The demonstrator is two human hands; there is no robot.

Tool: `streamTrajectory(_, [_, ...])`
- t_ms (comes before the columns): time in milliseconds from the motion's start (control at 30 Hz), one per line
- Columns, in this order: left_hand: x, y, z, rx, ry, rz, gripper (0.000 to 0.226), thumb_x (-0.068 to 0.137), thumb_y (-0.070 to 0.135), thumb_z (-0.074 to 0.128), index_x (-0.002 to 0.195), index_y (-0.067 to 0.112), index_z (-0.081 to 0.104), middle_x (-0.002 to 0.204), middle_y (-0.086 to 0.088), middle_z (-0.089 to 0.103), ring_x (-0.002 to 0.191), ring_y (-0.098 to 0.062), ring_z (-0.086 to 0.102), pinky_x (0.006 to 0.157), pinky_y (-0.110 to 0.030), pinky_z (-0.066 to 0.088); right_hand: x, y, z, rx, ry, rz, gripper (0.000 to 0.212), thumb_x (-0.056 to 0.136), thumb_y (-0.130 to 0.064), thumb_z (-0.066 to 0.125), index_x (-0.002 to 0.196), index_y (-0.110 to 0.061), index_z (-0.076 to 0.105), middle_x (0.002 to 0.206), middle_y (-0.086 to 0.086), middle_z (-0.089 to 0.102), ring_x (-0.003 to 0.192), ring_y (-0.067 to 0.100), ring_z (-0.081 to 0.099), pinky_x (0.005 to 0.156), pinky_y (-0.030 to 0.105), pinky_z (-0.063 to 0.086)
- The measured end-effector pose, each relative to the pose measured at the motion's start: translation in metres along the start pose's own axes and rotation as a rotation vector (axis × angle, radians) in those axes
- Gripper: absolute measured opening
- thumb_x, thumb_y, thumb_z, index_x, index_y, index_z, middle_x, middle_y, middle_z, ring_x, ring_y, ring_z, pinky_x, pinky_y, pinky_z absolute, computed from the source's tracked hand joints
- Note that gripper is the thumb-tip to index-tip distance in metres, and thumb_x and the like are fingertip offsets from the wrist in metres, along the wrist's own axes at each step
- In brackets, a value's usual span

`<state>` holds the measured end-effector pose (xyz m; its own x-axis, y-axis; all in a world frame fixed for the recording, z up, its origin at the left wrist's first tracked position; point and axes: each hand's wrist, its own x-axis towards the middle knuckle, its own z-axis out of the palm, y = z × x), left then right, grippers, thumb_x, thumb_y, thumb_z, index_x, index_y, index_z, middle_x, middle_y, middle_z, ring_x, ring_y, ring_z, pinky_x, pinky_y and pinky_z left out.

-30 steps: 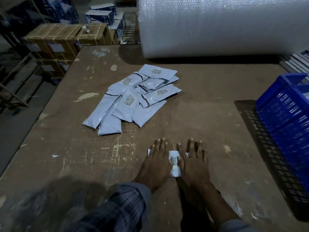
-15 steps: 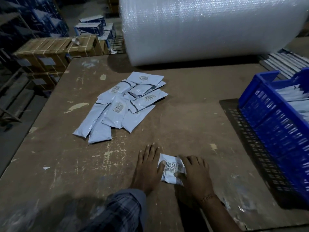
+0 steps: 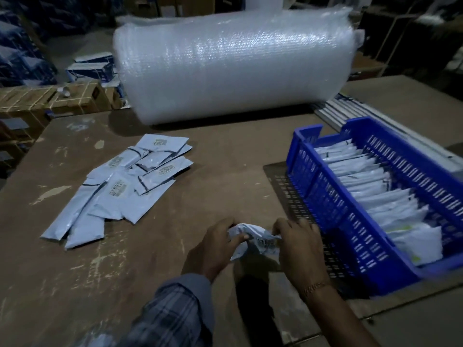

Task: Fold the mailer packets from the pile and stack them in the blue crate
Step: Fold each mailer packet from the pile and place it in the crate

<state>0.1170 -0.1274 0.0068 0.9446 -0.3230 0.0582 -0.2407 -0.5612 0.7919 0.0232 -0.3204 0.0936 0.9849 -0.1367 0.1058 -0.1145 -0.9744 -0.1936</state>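
A folded white mailer packet [image 3: 253, 240] with a barcode label is lifted just off the table near its front edge. My left hand [image 3: 215, 249] grips its left end and my right hand [image 3: 300, 246] pinches its right end. A pile of flat pale-blue mailer packets [image 3: 120, 189] lies spread on the table to the left, beyond my hands. The blue crate [image 3: 333, 209] stands at the right, just beside my right hand, with a row of folded packets [image 3: 375, 194] stacked inside it.
A big roll of bubble wrap [image 3: 233, 63] lies across the back of the brown table [image 3: 225, 171]. Cardboard boxes [image 3: 50, 101] sit beyond the left edge. A stack of flat grey sheets [image 3: 350, 108] lies behind the crate. The crate rests on a perforated dark mat [image 3: 295, 204].
Both hands went from pressing the packet flat on the table to gripping its ends and raising it. The view swung right, so the crate's inside now shows.
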Motion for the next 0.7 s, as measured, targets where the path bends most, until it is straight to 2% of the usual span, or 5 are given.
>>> streamTrajectory(167, [0.018, 0.096, 0.011, -0.134, 0.158, 0.207, 0.019, 0.095, 0.046, 0.07, 0.101, 0.028, 0.071, 0.094, 0.011, 0.069, 0.088, -0.01, 0.067, 0.073, -0.035, 0.054, 0.004, 0.053, -0.061, -0.062, 0.309, 0.024, 0.038, 0.071, -0.013, 0.081, 0.102, -0.028, 0.066, 0.096, -0.002, 0.068, 0.093, 0.028, 0.056, 0.081, 0.041, 0.04])
streamTrajectory(300, [0.029, 0.169, 0.028, -0.114, 0.39, 0.396, 0.015, 0.095, 0.033, 0.079, 0.104, 0.022, 0.075, 0.095, 0.009, 0.071, 0.088, -0.007, 0.066, 0.076, -0.025, 0.052, 0.008, 0.106, -0.112, -0.062, 0.465, -0.074, 0.041, 0.08, -0.025, 0.045, 0.111, -0.025, 0.073, 0.1, 0.0, 0.068, 0.095, 0.033, 0.058, 0.086, 0.044, 0.039])
streamTrajectory(367, [0.033, 0.204, 0.044, -0.14, 0.401, 0.455, 0.016, 0.093, 0.035, 0.081, 0.101, 0.022, 0.076, 0.093, 0.011, 0.07, 0.085, -0.005, 0.064, 0.074, -0.022, 0.049, 0.007, 0.142, -0.131, -0.093, 0.504, -0.076, 0.032, 0.082, -0.018, 0.056, 0.108, -0.023, 0.074, 0.1, 0.0, 0.069, 0.093, 0.032, 0.059, 0.091, 0.045, 0.038])
streamTrajectory(467, [0.042, 0.244, 0.083, -0.201, 0.318, 0.521, 0.022, 0.091, 0.038, 0.085, 0.1, 0.02, 0.077, 0.093, 0.009, 0.072, 0.085, -0.009, 0.068, 0.073, -0.031, 0.053, 0.009, 0.207, -0.151, -0.084, 0.456, -0.042, 0.037, 0.074, -0.001, 0.08, 0.106, -0.019, 0.075, 0.099, 0.004, 0.072, 0.091, 0.036, 0.063, 0.091, 0.047, 0.043])
streamTrajectory(700, [0.071, 0.291, 0.173, -0.193, -0.096, 0.476, 0.044, 0.102, 0.057, 0.063, 0.078, 0.021, 0.066, 0.065, 0.011, 0.062, 0.059, -0.007, 0.058, 0.058, -0.037, 0.045, 0.014, 0.35, -0.158, -0.058, 0.107, -0.083, 0.033, 0.071, -0.001, 0.079, 0.097, -0.021, 0.078, 0.095, 0.005, 0.073, 0.088, 0.038, 0.068, 0.072, 0.048, 0.057])
